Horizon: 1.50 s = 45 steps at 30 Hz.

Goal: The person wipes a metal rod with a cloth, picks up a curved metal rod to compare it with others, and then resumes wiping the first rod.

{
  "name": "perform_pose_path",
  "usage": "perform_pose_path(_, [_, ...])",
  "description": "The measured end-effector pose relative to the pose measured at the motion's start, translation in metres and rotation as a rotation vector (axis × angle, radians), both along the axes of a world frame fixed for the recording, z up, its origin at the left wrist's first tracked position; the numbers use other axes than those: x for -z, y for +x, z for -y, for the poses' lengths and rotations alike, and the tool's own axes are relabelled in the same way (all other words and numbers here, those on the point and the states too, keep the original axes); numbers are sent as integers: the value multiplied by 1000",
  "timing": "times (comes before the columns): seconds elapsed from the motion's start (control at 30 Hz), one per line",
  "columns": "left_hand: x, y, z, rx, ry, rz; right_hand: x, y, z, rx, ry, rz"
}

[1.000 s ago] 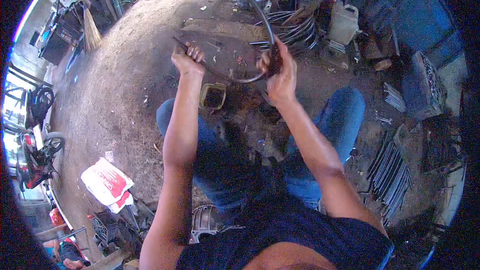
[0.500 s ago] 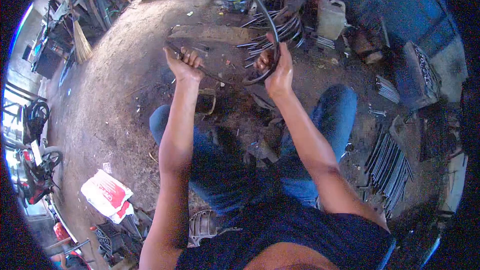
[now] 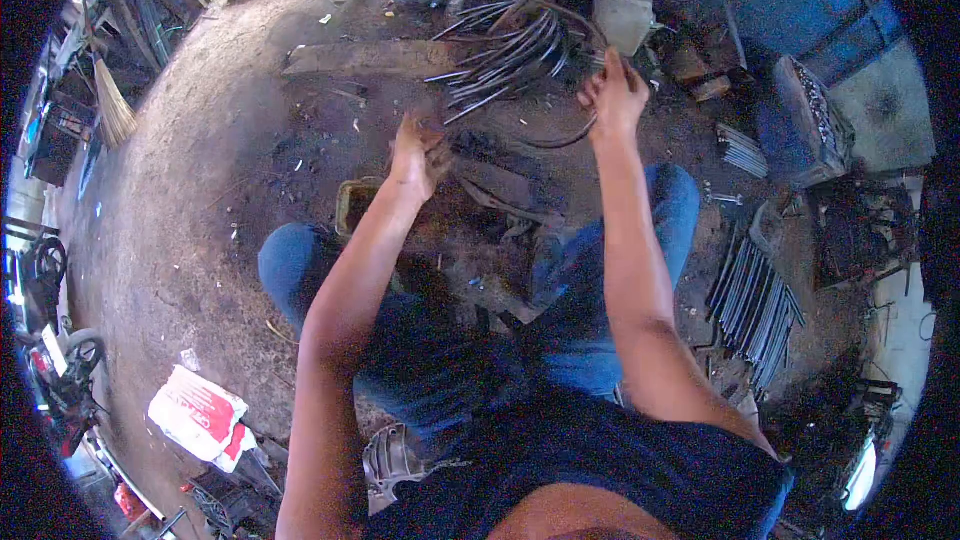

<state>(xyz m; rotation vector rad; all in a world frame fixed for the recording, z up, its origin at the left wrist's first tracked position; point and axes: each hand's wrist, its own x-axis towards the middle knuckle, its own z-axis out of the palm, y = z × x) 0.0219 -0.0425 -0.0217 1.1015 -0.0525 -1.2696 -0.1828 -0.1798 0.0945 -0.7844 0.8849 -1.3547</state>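
Note:
My right hand (image 3: pixel 614 97) is closed around a dark curved rod (image 3: pixel 560 142), which bends down and to the left below the fingers and rises above them. My left hand (image 3: pixel 418 159) is raised left of the rod, with its fingers curled and blurred; what it holds, if anything, I cannot make out. Beyond both hands, a pile of bent metal rods (image 3: pixel 510 55) lies on the ground. A flat dark piece (image 3: pixel 500 185) rests on the floor between my knees.
A plastic jerrycan (image 3: pixel 622 15) stands behind the rod pile. Straight rods (image 3: pixel 755 305) lie at the right, near a blue container (image 3: pixel 800 130). A wooden plank (image 3: pixel 365 59) lies ahead, a red and white bag (image 3: pixel 200 414) at lower left, and a yellowish tray (image 3: pixel 345 205) by my left knee.
My right hand has moved right with the curved rod, which has swung lower. My left hand has moved right and down. The camera view has shifted slightly.

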Motion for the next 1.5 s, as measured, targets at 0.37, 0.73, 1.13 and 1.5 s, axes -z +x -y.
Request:
perform_pose_path(0.37, [-68, 30, -15, -115, -123, 281, -12, -38, 197, 97, 115, 40])
perform_pose_path(0.73, [-36, 50, -11, -79, 31, 506, 55, 62, 307, -209, 109, 194])
perform_pose_path(1.13, [-49, 28, -6, -96, 38, 583, 134, 84, 285, -119, 236, 40])
perform_pose_path(1.5, [-78, 14, -18, -15, 145, 672, 167, 86, 218, -252, 223, -363])
